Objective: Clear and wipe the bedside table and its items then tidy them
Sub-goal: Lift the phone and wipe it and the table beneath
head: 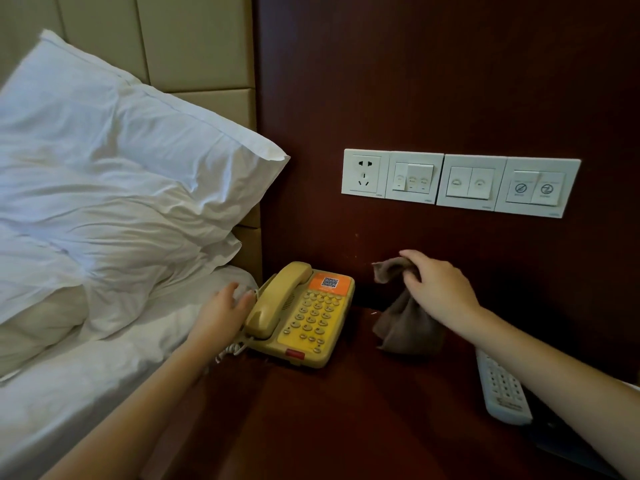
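Note:
A beige and yellow desk telephone (pixel 304 317) with an orange label sits at the left rear of the dark wooden bedside table (pixel 346 410). My left hand (pixel 221 313) rests beside the handset's left edge, fingers spread and touching it, holding nothing. My right hand (pixel 440 289) hangs above the table's rear, shut on a brown cloth (pixel 401 320) that droops down to the tabletop. A white remote control (pixel 502 393) lies at the right, partly under my right forearm.
A bed with white pillows (pixel 121 174) and sheet borders the table on the left. A white socket and switch panel (pixel 460 183) is on the dark wall above. A dark flat item (pixel 568 448) lies at the table's right front.

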